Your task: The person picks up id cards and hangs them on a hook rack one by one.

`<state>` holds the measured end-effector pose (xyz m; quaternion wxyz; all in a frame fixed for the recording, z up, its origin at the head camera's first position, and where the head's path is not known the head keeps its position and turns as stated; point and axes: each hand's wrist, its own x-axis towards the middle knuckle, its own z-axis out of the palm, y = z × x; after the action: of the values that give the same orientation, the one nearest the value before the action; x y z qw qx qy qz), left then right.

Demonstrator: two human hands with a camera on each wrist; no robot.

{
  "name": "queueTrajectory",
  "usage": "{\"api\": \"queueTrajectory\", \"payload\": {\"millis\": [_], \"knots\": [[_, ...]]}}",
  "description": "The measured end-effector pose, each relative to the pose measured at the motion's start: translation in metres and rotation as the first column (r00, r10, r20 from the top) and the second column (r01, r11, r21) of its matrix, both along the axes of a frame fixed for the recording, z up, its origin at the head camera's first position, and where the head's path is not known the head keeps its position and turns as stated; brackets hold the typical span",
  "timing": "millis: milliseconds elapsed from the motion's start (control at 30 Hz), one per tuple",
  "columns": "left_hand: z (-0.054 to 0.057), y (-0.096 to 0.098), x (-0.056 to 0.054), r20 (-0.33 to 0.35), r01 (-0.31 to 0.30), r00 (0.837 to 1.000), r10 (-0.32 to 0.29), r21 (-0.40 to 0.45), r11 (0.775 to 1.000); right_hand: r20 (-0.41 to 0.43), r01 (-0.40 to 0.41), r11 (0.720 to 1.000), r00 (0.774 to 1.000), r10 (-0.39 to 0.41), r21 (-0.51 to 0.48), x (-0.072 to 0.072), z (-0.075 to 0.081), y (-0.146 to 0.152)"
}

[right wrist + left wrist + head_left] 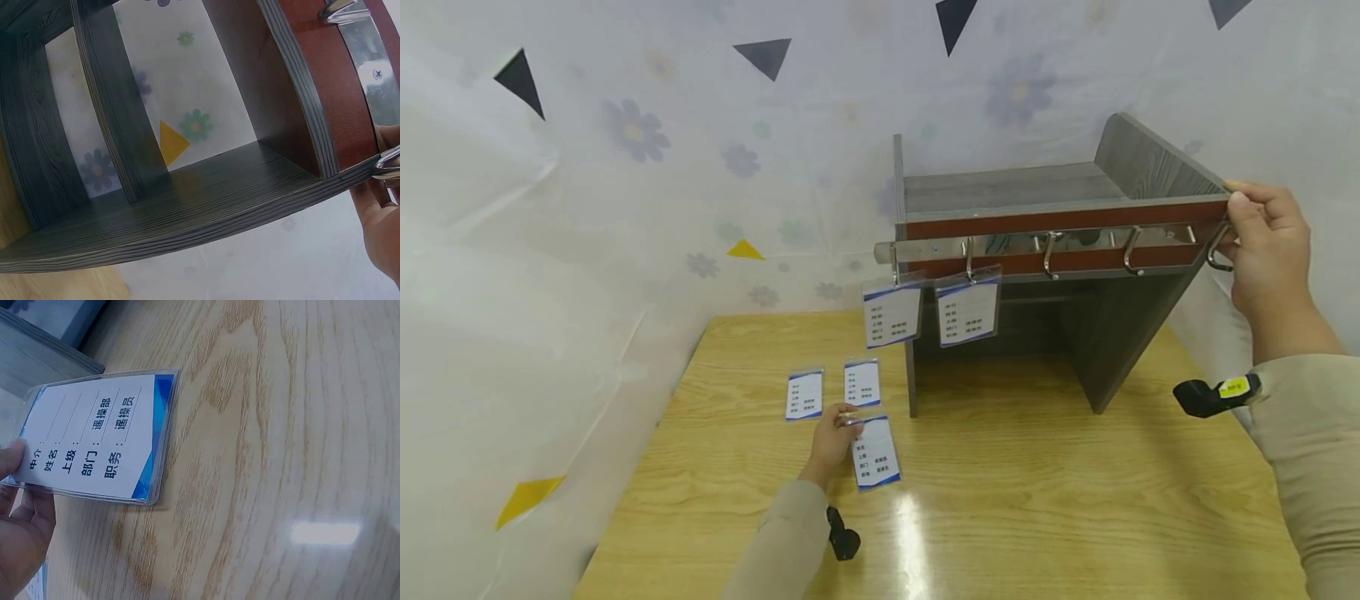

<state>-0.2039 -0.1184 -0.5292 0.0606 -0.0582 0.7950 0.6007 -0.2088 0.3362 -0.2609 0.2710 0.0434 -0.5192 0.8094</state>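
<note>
My left hand [830, 443] pinches a clear-sleeved ID badge [877, 460] by its top edge, just above the table. In the left wrist view, the thumb lies over the end of this white, blue-cornered badge [94, 440]. My right hand [1273, 254] grips the right front corner of a grey wooden rack [1138, 158], beside the end hook [1219, 250]. The right wrist view shows that hand [382, 234] at the rack's edge. From the two leftmost hooks hang a badge [891, 319] and another badge [967, 313].
A badge [805, 395] and another badge [861, 383] lie on the wooden table [1037, 517], left of the rack. The metal hook rail [1086, 239] runs along the rack's red-brown front. A patterned white sheet [820, 150] stands behind.
</note>
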Motion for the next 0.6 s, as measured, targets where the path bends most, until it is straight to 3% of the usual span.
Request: {"api": "queueTrajectory", "payload": {"millis": [233, 367, 600], "knots": [[0.011, 0.007, 0.01, -0.02, 0.047, 0.999, -0.045, 0.089, 0.995, 0.009, 0.006, 1.0, 1.0, -0.006, 0.011, 0.0, 0.0, 0.0], [0.017, 0.012, 0.01, -0.009, 0.059, 0.998, -0.058, 0.122, 0.991, -0.002, 0.004, 1.0, 1.0, -0.004, 0.011, 0.001, -0.001, -0.001], [0.03, 0.023, 0.011, -0.049, 0.114, 0.993, -0.107, 0.184, 0.976, -0.011, -0.002, 1.0, 1.0, 0.002, 0.0, 0.0, -0.001, 0.0]]}}
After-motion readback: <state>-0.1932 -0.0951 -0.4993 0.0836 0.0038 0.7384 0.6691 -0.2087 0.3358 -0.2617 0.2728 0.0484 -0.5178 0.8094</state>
